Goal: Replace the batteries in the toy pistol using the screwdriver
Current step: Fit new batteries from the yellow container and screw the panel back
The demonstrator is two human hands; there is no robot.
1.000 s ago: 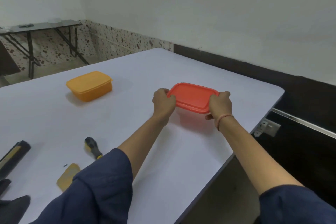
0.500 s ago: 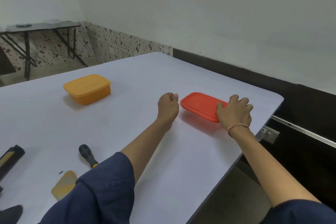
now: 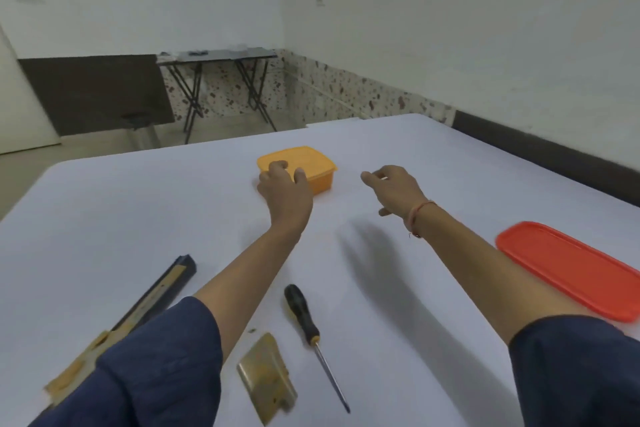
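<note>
Left grip point(image 3: 284, 191) slack-fingered over near edge of yellow box point(image 3: 311, 161); contact unclear. Right grip point(image 3: 394, 187) relaxed, empty, above desk point(image 3: 138, 211). Screwdriver point(image 3: 308, 326) lies between the forearms. Pistol point(image 3: 162, 291) at left, partly under sleeve point(image 3: 156, 364). Red lid point(image 3: 571, 274) at right.
</note>
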